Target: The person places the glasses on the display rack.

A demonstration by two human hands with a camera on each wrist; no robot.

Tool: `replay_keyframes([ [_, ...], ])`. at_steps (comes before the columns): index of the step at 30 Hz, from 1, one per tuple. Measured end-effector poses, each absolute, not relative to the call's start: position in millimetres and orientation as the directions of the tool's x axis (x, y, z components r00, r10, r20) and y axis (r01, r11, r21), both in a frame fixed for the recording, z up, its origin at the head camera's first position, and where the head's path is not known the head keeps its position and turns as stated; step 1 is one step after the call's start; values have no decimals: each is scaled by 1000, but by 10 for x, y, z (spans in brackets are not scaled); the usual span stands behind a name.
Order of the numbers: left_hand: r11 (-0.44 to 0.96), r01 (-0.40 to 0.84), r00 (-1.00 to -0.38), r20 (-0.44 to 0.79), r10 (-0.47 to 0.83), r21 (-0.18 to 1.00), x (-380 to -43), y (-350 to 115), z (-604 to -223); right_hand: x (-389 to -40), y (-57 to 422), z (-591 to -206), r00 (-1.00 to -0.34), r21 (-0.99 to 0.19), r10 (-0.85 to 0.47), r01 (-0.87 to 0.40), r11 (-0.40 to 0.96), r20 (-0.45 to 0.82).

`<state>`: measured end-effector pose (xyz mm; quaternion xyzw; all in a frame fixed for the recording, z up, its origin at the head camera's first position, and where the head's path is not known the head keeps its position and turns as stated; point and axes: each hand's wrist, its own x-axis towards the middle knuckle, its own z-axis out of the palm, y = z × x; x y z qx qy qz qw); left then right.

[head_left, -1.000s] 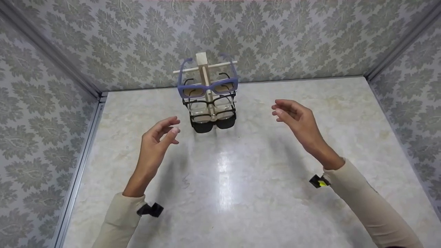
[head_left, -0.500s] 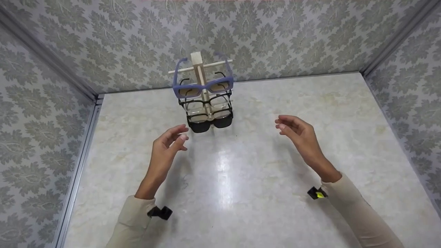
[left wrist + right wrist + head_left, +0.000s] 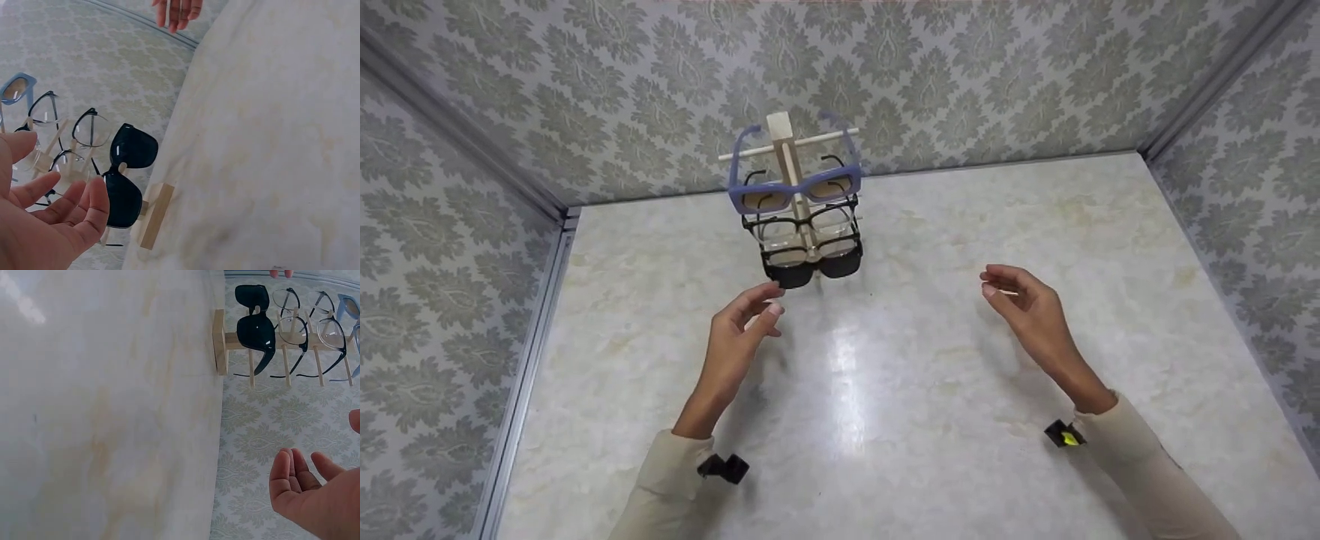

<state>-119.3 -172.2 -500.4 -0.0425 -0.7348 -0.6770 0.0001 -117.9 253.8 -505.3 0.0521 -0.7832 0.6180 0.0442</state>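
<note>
A wooden eyeglass stand (image 3: 781, 129) rises near the back of the table, with several pairs of glasses hung one above another. Blue-framed sunglasses (image 3: 796, 191) are on top. Below them sit two pairs of dark-rimmed clear glasses (image 3: 802, 223), and black sunglasses (image 3: 840, 264) hang lowest. My left hand (image 3: 735, 337) hovers in front of the stand, fingers loosely bent and holding nothing; its fingertips overlap the black sunglasses' left edge in the head view. Well to the right, my right hand (image 3: 1039, 319) is also held in the air, relaxed, with nothing in it.
The stand is on a pale marbled table (image 3: 945, 420). Patterned wall panels (image 3: 885, 67) enclose its back and both sides, joined by metal rails (image 3: 521, 375) at the left. Each sleeve carries a small black wrist camera (image 3: 725, 469).
My left hand has moved right, closer to the stand's front. My right hand has come down toward me and slightly right. The stand sits a little further left in view.
</note>
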Motion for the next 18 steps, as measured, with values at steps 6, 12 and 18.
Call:
replay_keyframes([
  [6,269,141,-988,117,101,953,-1145,-1641,-5111,-1190,2614,-5082,-978,-899,-58,-208,384,202],
  [12,538,319,-947,243,208,780,-1108,-1551,-5225,-1210,2688,-5178,-945,-756,-133,-321,570,300],
  [18,728,463,-882,347,319,506,-1041,-1478,-5330,-1198,2732,-5271,-921,-620,-227,-383,685,318],
])
